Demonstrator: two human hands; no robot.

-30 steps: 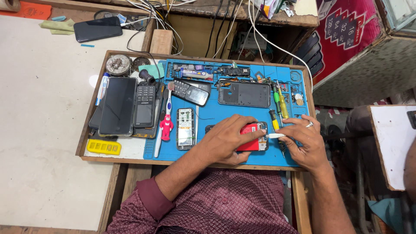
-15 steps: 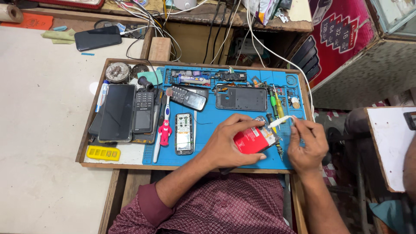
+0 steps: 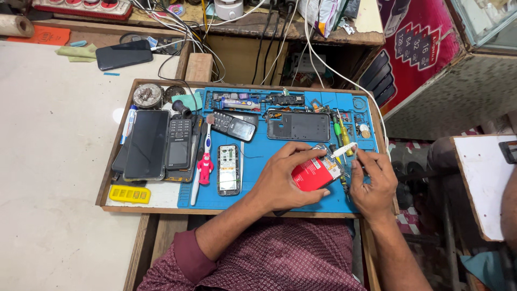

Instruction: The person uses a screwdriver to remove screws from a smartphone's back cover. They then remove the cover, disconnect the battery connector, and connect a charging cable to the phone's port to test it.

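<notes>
Red phone (image 3: 315, 173) gripped near front right corner of blue mat (image 3: 258, 188).
Left hand (image 3: 285, 178) closed round red casing, back bare, circuit board showing; right hand (image 3: 371, 180) pinching white-handled tool (image 3: 343, 150) at phone's top edge.

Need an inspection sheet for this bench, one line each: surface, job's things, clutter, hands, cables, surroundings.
Surface: blue mat in wooden tray.
Job's things: red-backed phone; white tool touching its top edge.
Clutter: black smartphone, keypad phone, bare phone frame, toothbrush, screwdrivers.
Hands: left hand grips the red-backed phone; right hand pinches the white tool.
Cables: white and black leads tangled behind tray.
Surroundings: pale tabletop to the left, white board to the right.
</notes>
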